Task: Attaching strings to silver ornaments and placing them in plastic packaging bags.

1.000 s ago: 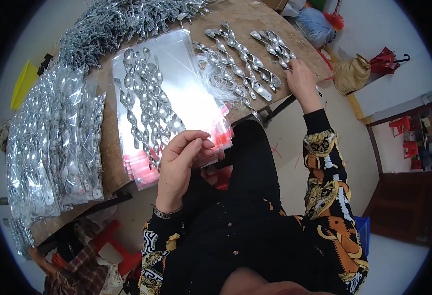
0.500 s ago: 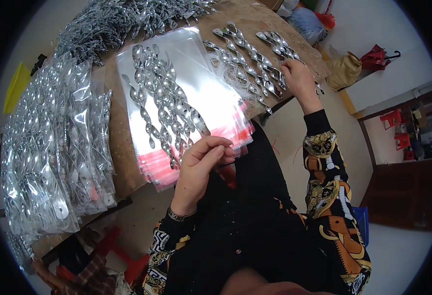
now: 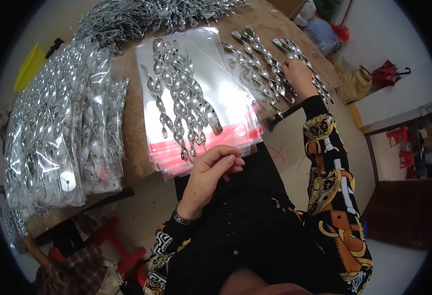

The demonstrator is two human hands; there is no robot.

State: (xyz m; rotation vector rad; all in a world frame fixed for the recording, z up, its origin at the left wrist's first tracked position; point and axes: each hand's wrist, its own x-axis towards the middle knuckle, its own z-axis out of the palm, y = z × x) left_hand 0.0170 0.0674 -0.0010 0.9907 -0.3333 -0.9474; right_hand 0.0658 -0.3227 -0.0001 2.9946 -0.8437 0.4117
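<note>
My left hand (image 3: 210, 173) is closed in a loose pinch just off the near edge of the bag stack; whatever it may hold cannot be made out. A stack of clear plastic bags (image 3: 208, 64) with pink-red near ends lies on the table. On top of it rests a bunch of twisted silver strips (image 3: 179, 96). To the right, my right hand (image 3: 298, 78) is closed, fingertips down among more twisted silver strips (image 3: 262, 61). Its fingers partly hide what they touch. Thin pale threads (image 3: 243, 73) lie between those strips and the bags.
Filled bags of silver strips (image 3: 53, 128) are piled on the left of the brown table (image 3: 135, 123). A large heap of loose silver strips (image 3: 127, 22) covers the far side. A person in a plaid sleeve (image 3: 76, 268) and a red stool (image 3: 110, 241) are at lower left.
The view has shifted, so the table things appear farther right. Against the loose strips, my right hand has moved left, deeper among them. My left hand stays pinched, slightly farther from the bag stack.
</note>
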